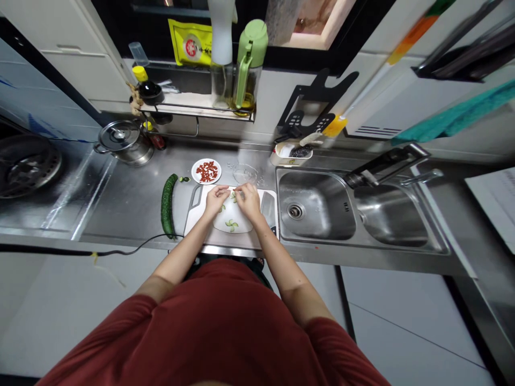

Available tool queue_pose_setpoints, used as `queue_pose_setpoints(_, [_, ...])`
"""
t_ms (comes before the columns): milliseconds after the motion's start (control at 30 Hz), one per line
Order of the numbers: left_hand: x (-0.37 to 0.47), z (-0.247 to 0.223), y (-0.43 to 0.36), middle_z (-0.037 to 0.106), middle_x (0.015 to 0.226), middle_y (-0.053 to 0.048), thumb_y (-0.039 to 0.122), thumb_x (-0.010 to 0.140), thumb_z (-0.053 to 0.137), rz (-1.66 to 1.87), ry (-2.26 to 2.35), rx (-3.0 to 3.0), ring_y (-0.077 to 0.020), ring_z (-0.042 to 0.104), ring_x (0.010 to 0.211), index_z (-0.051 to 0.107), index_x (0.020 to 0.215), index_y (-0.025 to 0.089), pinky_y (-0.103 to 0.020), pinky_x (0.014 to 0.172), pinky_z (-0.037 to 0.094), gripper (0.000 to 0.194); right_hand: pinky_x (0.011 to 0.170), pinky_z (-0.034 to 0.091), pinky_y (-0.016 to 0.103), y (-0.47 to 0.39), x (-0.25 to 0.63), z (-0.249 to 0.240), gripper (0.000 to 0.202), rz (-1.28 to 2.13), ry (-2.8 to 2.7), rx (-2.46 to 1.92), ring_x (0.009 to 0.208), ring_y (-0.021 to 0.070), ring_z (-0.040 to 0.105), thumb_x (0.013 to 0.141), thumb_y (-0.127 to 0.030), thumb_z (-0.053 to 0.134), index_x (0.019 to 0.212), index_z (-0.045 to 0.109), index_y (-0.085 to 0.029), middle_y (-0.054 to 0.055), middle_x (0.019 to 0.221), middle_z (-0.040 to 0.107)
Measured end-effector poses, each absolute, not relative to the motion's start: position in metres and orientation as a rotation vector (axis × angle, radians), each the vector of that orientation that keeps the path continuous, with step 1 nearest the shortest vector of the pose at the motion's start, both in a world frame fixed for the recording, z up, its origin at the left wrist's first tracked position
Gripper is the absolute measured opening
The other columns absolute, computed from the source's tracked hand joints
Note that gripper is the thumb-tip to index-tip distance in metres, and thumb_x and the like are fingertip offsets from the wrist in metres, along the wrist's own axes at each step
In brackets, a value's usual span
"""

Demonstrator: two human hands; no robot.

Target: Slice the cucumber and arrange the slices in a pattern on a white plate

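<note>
A white plate [241, 222] with small groups of green slices [232, 225] rests on a pale cutting board [197, 228]. Over the plate's left part is my left hand [216, 200], its fingers bent together near the far rim. My right hand [248, 200] is above the far right part, fingertips pinched over green slices; anything small between the fingers of either hand is too tiny to make out. A knife [267, 206] lies at the board's right side. Just beyond the board stands a small white dish [218, 177] of red pieces [206, 171].
Left of the board lies a long green cucumber [167, 206], with small cut ends [184, 179] beside it. A lidded pot [124, 143] stands at the back left. The double sink [317, 206] is on the right. A black cable [140, 245] reaches the counter's front edge.
</note>
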State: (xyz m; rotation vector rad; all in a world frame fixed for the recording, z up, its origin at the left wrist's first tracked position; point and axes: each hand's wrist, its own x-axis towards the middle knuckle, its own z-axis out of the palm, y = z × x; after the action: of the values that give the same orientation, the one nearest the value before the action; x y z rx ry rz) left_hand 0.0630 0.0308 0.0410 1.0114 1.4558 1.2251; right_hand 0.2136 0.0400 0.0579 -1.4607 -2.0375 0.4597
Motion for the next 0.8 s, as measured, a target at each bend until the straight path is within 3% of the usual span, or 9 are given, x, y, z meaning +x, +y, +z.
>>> queue_pose_setpoints(200, [0.05, 0.035, 0.022, 0.066, 0.104, -0.007, 0.026, 0.085, 0.054, 0.749, 1.822, 1.856, -0.0233, 0.056, 0.1, 0.072, 0.102, 0.022, -0.037, 0.092, 0.043, 0.024, 0.089, 0.03, 0.038, 0.048, 0.232, 0.032, 0.022, 0.431, -2.068, -1.68, 0.1, 0.0256, 0.044, 0.093, -0.03, 0.048, 0.094, 0.068, -0.022, 0.007, 0.099, 0.061])
queue_pose_setpoints(400, [0.057, 0.028, 0.014, 0.062, 0.108, -0.008, 0.021, 0.088, 0.048, 0.426, 1.868, 2.123, -0.0249, 0.05, 0.103, 0.07, 0.111, 0.027, -0.038, 0.089, 0.04, 0.033, 0.089, 0.026, 0.038, 0.049, 0.229, 0.017, 0.022, 0.486, -2.204, -1.658, 0.103, 0.0255, 0.041, 0.093, -0.029, 0.046, 0.095, 0.067, -0.022, 0.008, 0.103, 0.059])
queue_pose_setpoints(800, [0.065, 0.027, 0.017, 0.056, 0.114, -0.011, 0.019, 0.088, 0.047, 0.313, 1.884, 2.168, -0.0288, 0.045, 0.108, 0.068, 0.117, 0.031, -0.041, 0.086, 0.035, 0.038, 0.088, 0.027, 0.039, 0.055, 0.217, 0.013, 0.022, 0.46, -2.308, -1.666, 0.103, 0.0264, 0.04, 0.093, -0.027, 0.047, 0.097, 0.068, -0.021, 0.01, 0.106, 0.058])
